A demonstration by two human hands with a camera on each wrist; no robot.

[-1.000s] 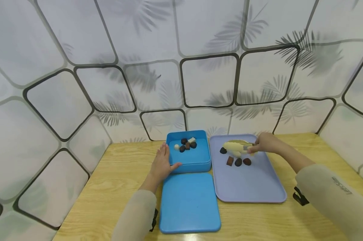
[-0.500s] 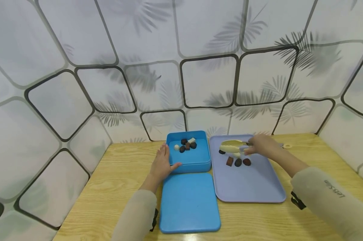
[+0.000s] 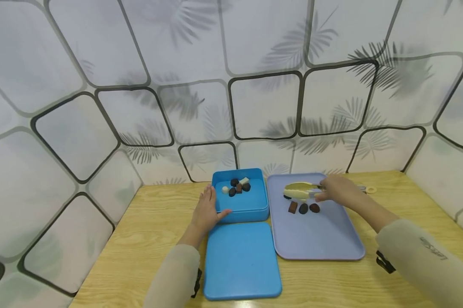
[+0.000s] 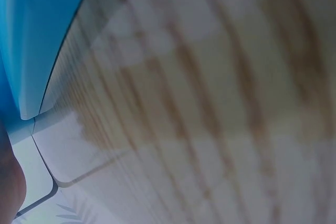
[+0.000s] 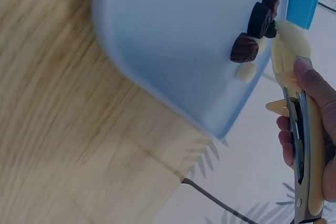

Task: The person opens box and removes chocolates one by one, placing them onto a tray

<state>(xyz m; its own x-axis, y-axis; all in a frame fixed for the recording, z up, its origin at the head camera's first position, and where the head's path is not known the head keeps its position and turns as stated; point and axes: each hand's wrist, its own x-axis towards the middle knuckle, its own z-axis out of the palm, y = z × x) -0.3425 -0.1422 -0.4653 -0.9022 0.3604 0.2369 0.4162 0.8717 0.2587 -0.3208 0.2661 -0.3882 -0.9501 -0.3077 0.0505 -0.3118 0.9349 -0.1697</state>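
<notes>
The tongs [image 3: 298, 186], right of centre in the head view, have shifted slightly right and down in the last half second, now hiding a pale piece that showed below them. The right hand [image 3: 339, 190] has its fingers wrapped round the handle; whether the jaws hold anything, I cannot tell. In the right wrist view, a pale piece [image 5: 245, 72] shows on the tray [image 3: 319, 239], at upper right. The left hand [image 3: 204, 212], near centre, rests nearly straight fingers on the box [image 3: 250, 215], thumb spread toward its front edge. The six pieces [image 3: 232, 192] in the box are unchanged, so the shift seems to be lining up at the tray, with nothing more carried across. The lid [image 3: 243, 261] lies at lower centre.
</notes>
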